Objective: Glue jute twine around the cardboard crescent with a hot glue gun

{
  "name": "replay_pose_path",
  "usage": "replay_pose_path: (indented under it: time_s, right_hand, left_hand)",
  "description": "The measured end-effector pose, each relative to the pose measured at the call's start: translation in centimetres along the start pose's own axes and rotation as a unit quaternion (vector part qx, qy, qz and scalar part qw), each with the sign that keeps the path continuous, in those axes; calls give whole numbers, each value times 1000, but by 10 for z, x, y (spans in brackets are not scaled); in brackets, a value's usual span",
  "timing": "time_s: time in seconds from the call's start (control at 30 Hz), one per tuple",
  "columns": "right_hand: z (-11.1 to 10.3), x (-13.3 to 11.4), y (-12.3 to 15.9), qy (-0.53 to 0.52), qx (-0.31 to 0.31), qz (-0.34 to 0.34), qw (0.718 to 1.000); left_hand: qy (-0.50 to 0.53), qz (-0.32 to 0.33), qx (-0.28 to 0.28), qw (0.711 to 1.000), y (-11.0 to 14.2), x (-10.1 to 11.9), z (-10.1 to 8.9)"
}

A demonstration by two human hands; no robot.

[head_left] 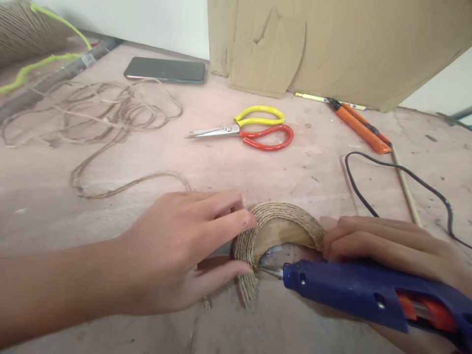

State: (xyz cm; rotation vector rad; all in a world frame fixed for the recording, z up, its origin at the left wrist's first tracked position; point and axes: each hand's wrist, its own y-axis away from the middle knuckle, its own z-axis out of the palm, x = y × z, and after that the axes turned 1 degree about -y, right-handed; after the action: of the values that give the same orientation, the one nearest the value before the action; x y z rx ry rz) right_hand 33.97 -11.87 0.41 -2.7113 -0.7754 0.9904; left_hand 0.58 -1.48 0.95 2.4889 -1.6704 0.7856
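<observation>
A curved cardboard piece point(273, 233) lies low in the middle, its outer band covered with side-by-side rows of jute twine point(282, 211). My left hand point(191, 241) pinches the band's left side between thumb and fingers. From that side a loose strand runs back to a tangle of twine point(121, 113). A blue glue gun point(346, 290) with orange inner parts is in my right hand point(383, 241), which is partly hidden behind it. Its metal nozzle meets the inner edge of the twine near my left thumb. My right fingertips are close to the band's right end.
Yellow-and-red-handled scissors point(239, 129) lie beyond the cardboard piece. Farther back are a dark phone point(164, 70) and a leaning cardboard sheet point(342, 44). An orange cutter point(361, 127), a pencil point(313, 97), a thin stick point(405, 189) and a black cable point(409, 169) occupy the right; a twine spool point(29, 34) stands back left.
</observation>
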Motion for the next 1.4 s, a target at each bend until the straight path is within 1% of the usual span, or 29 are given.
replay_pose_path:
  time_s: [0.07, 0.17, 0.33, 0.5, 0.67, 0.8, 0.9, 0.97, 1.07, 1.17, 1.4]
  right_hand:
    - [-1, 3, -3, -49, -21, -26, 998]
    - [-1, 6, -4, -77, -30, -26, 996]
    - [1, 7, -1, -62, -30, -28, 997]
    - [3, 7, -1, -54, -29, -27, 998]
    - [0, 5, -4, -56, -29, -36, 997]
    - [-2, 3, -6, -32, -58, -37, 997]
    - [-2, 3, -5, -42, -31, -35, 998]
    - [-2, 4, -5, -50, -25, -35, 998]
    - [-6, 3, -8, -35, -51, -23, 998]
    - [-8, 0, -11, -30, -62, -17, 997]
    - [-2, 0, -9, -35, -38, -20, 998]
  left_hand:
    - [-9, 7, 2, 1000, 1, 0, -1]
    - [-14, 11, 6, 1000, 1, -2, 0]
    - [-7, 19, 19, 1000, 2, -6, 4]
    - [-7, 17, 11, 1000, 1, -5, 3]
    - [-12, 21, 6, 1000, 1, -4, 2]
    - [-25, 25, 8, 999, 2, -4, 3]
    - [-28, 26, 7, 999, 1, -4, 4]
    - [-28, 27, 7, 999, -1, -4, 5]
    - [-32, 29, 9, 999, -1, -4, 5]
    - [-33, 30, 7, 999, 0, -5, 6]
    - [-35, 30, 6, 999, -1, -5, 6]
